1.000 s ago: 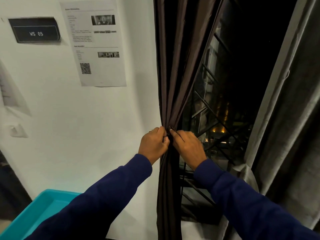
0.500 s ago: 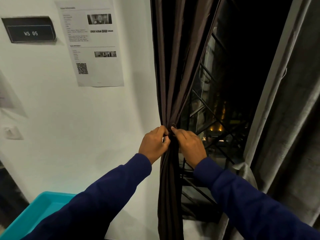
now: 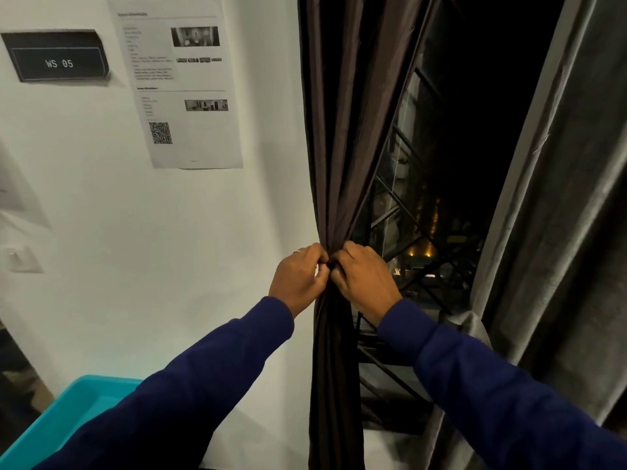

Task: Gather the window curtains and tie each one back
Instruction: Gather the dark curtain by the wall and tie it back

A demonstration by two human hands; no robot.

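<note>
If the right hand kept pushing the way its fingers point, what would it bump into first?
The right hand points left, already gripping the gathered dark curtain; just past that, it would likely meet the left hand, though depth is hard to judge.

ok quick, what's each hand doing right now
Left hand: fingers curled, gripping the gathered dark curtain.
Right hand: fingers curled, pinching the same curtain at the gather.

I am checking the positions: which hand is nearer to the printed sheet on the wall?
Left. The left hand is below and right of the printed sheet; the right hand lies farther right, across the dark curtain.
</note>
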